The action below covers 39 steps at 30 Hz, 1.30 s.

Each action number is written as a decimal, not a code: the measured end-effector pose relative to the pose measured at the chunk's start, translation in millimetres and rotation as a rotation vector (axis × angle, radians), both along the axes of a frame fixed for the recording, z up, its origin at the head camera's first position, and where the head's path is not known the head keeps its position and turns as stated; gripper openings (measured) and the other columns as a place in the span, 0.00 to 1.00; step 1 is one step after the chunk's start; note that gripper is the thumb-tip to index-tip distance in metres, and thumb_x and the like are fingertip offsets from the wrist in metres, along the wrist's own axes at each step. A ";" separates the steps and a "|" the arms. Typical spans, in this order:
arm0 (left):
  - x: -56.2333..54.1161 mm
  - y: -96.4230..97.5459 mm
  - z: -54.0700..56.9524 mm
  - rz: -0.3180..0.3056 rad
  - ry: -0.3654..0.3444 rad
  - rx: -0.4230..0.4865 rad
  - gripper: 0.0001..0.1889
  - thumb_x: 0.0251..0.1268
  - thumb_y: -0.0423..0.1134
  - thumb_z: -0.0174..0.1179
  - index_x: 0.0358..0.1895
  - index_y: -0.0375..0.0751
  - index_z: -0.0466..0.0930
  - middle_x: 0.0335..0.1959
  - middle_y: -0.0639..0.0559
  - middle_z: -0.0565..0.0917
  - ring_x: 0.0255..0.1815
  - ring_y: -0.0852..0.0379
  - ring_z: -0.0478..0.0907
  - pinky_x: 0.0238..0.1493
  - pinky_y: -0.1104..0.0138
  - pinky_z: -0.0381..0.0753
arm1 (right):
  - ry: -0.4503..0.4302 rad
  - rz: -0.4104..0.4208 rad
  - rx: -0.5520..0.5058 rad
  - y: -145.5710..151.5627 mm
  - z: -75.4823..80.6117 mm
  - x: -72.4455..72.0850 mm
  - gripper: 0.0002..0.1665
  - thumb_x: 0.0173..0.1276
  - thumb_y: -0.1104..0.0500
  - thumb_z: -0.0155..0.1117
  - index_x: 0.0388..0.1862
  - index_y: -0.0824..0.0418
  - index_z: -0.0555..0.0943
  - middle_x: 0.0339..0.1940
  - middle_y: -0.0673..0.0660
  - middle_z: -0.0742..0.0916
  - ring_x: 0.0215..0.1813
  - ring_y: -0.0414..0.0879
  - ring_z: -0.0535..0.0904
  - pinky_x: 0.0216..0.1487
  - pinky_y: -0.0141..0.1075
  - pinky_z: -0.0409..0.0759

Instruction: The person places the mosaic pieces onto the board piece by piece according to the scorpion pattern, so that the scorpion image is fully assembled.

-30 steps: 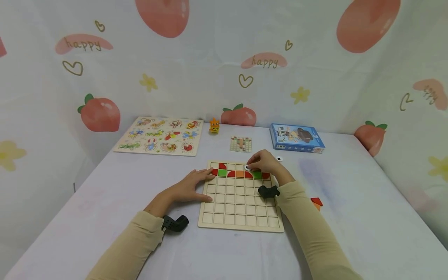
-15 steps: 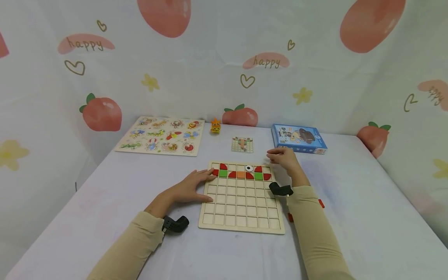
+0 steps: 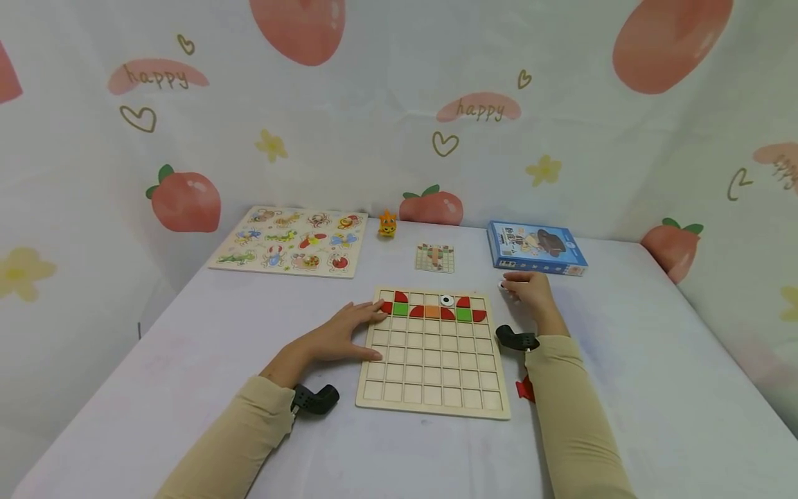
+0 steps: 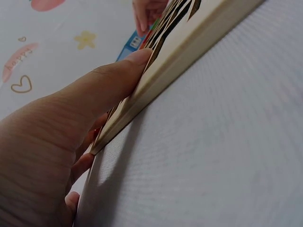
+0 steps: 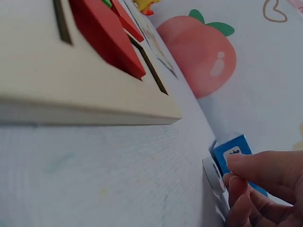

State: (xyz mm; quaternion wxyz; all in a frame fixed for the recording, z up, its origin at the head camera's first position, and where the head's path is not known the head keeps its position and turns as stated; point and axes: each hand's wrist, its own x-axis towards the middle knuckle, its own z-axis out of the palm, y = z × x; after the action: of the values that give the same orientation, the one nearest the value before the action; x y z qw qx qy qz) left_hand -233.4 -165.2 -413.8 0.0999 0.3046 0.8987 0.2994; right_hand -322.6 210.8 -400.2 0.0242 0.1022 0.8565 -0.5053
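Note:
My left hand (image 3: 337, 335) rests on the left edge of a wooden grid board (image 3: 432, 376), fingers spread; in the left wrist view its thumb (image 4: 113, 78) lies over the rim. Red, green and orange pieces fill much of the second row, with red quarter-rounds and one round eye piece (image 3: 447, 301) in the top row. Beyond the board's far right corner, my right hand (image 3: 533, 296) pinches another white eye piece (image 5: 213, 176) at its edge, low at the tabletop. Its fingers partly cover that piece.
Red pieces (image 3: 525, 389) lie right of the board, partly hidden by the right sleeve. Behind it are a pattern card (image 3: 435, 258), a blue box (image 3: 537, 248), an orange toy figure (image 3: 387, 224) and an insect puzzle board (image 3: 289, 242).
My right hand has let go of one eye piece in the top row and moved right to the second eye piece on the table. The left hand stays on the board.

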 end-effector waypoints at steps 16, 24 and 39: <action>-2.1 0.7 -1.6 0.007 -0.005 0.000 0.40 0.50 0.58 0.66 0.67 0.46 0.65 0.75 0.51 0.53 0.76 0.49 0.46 0.76 0.49 0.35 | 0.086 0.060 0.146 2.1 -7.5 0.3 0.21 0.61 0.63 0.65 0.51 0.72 0.77 0.45 0.66 0.82 0.26 0.33 0.71 0.27 0.23 0.74; -0.9 -0.3 -0.7 0.001 0.001 0.007 0.41 0.50 0.57 0.67 0.67 0.44 0.65 0.75 0.49 0.53 0.76 0.49 0.47 0.75 0.48 0.36 | 0.066 0.061 0.105 -0.7 -5.4 -0.3 0.18 0.64 0.63 0.61 0.51 0.72 0.77 0.37 0.59 0.84 0.25 0.34 0.73 0.27 0.24 0.75; 0.4 -0.2 1.7 -0.005 -0.003 0.012 0.41 0.51 0.55 0.67 0.67 0.43 0.65 0.75 0.48 0.54 0.76 0.47 0.47 0.76 0.49 0.35 | 0.019 0.162 -0.215 -30.4 16.8 3.3 0.23 0.69 0.64 0.54 0.61 0.72 0.71 0.46 0.60 0.82 0.30 0.30 0.80 0.39 0.25 0.82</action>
State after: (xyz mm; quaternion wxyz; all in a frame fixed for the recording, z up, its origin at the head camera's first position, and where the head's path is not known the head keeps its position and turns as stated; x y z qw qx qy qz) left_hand -233.0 -165.4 -412.2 0.1001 0.3070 0.8959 0.3052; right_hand -319.3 180.4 -383.4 0.0676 0.0248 0.8030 -0.5916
